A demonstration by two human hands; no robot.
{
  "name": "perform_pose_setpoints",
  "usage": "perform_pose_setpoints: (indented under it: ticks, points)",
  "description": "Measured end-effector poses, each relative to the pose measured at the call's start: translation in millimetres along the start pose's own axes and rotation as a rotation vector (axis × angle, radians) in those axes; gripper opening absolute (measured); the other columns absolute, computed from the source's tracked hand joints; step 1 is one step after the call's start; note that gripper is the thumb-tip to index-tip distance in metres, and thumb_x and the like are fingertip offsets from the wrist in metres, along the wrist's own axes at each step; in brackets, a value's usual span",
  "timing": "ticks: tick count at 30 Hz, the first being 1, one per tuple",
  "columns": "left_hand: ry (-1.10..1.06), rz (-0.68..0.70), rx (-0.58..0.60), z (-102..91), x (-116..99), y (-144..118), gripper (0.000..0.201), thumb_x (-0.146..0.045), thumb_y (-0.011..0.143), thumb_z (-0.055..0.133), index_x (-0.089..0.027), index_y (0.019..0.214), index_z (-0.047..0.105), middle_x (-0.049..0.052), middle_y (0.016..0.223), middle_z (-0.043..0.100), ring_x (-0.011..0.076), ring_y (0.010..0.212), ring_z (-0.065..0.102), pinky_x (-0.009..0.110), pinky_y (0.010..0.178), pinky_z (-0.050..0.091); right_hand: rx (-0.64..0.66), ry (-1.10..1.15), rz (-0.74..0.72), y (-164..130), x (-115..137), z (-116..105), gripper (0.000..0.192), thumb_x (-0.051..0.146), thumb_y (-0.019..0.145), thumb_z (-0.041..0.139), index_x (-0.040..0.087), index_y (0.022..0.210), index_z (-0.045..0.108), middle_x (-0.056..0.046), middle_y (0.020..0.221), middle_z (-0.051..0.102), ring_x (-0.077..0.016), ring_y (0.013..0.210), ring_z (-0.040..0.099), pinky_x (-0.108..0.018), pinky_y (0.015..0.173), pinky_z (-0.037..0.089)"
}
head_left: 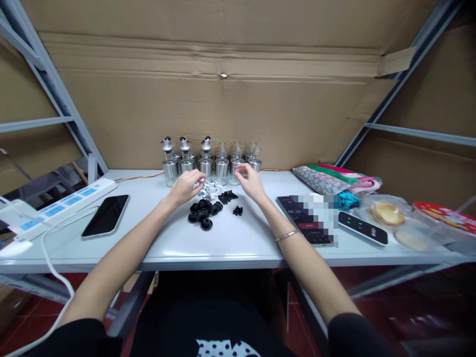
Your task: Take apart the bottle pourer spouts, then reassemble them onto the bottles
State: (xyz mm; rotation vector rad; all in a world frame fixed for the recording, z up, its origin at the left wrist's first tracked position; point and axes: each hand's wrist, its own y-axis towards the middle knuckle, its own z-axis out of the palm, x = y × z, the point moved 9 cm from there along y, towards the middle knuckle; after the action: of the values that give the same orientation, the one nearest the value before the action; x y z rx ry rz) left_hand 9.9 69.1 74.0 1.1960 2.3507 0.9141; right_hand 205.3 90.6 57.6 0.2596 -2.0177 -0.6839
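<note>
My left hand (189, 186) reaches to the left edge of a pile of small silver-white spout parts (212, 190). Its thumb and fingers are apart, with no part clearly held. My right hand (250, 180) hovers in front of the glass bottles with metal sleeves (222, 168), its fingers curved and parted, holding nothing I can see. Black round stoppers (203, 213) lie heaped in front of the silver parts. Beside them are slim black pieces (227, 197) and a small cluster of tiny black pieces (238, 211). Three bottles at the left carry pourer tops (185, 144).
At the left lie a phone (106, 216) and a white power strip (65, 206) with a cable. On the right are another phone (303, 220), a black wifi device (362, 228), a patterned cloth bag (327, 181) and bagged food (387, 214). Cardboard (238, 109) walls the back.
</note>
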Motion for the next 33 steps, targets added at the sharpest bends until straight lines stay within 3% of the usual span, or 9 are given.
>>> perform_pose_setpoints:
  ticks: [4, 7, 11, 19, 24, 33]
  points:
    - [-0.023, 0.080, -0.147, -7.2, -23.1, -1.1, 0.013, -0.024, 0.091, 0.044, -0.016, 0.091, 0.055, 0.004, 0.081, 0.060, 0.0148, 0.078, 0.057, 0.026, 0.071, 0.045, 0.322, 0.243, 0.018, -15.9, 17.6, 37.9, 0.024, 0.035, 0.072, 0.062, 0.016, 0.088, 0.061, -0.003, 0.074, 0.066, -0.0170, 0.072, 0.063, -0.032, 0.073, 0.049]
    - [-0.080, 0.086, -0.198, -9.2, -33.1, -2.0, 0.013, -0.026, 0.092, 0.044, -0.016, 0.092, 0.053, 0.004, 0.081, 0.059, 0.0137, 0.077, 0.057, 0.025, 0.071, 0.046, 0.407, 0.329, 0.018, -25.1, 28.7, 49.5, 0.026, 0.038, 0.070, 0.066, 0.016, 0.084, 0.064, -0.002, 0.070, 0.067, -0.0161, 0.069, 0.064, -0.031, 0.072, 0.050]
    - [-0.117, 0.086, -0.183, -8.0, -39.8, -1.6, 0.012, -0.026, 0.092, 0.043, -0.018, 0.094, 0.052, 0.004, 0.084, 0.059, 0.0140, 0.081, 0.058, 0.027, 0.074, 0.048, 0.380, 0.400, 0.031, -23.8, 29.1, 48.2, 0.029, 0.042, 0.067, 0.069, 0.017, 0.081, 0.065, -0.002, 0.069, 0.067, -0.0162, 0.069, 0.064, -0.031, 0.073, 0.051]
    - [-0.070, 0.071, -0.163, -9.3, -40.8, -0.6, 0.021, -0.025, 0.090, 0.044, -0.017, 0.109, 0.048, 0.011, 0.108, 0.055, 0.0204, 0.105, 0.053, 0.036, 0.091, 0.046, 0.192, 0.418, 0.033, -9.5, 14.1, 28.4, 0.029, 0.040, 0.062, 0.073, 0.018, 0.079, 0.067, -0.004, 0.078, 0.068, -0.0165, 0.074, 0.062, -0.032, 0.076, 0.051]
    - [-0.110, 0.078, -0.040, 3.0, -41.1, 0.0, 0.028, -0.027, 0.091, 0.044, -0.017, 0.117, 0.043, 0.012, 0.113, 0.053, 0.0205, 0.106, 0.054, 0.035, 0.089, 0.047, 0.223, 0.455, 0.039, -10.5, 15.5, 29.7, 0.024, 0.034, 0.060, 0.074, 0.018, 0.077, 0.068, -0.003, 0.078, 0.069, -0.0173, 0.076, 0.063, -0.033, 0.077, 0.051]
    - [-0.154, 0.082, 0.008, 7.1, -44.2, 0.6, 0.026, -0.032, 0.092, 0.044, -0.018, 0.114, 0.045, 0.010, 0.109, 0.057, 0.0187, 0.100, 0.058, 0.033, 0.086, 0.047, 0.238, 0.455, 0.051, -11.9, 17.0, 30.8, 0.022, 0.031, 0.058, 0.074, 0.018, 0.075, 0.068, -0.003, 0.078, 0.070, -0.0181, 0.078, 0.065, -0.034, 0.079, 0.051]
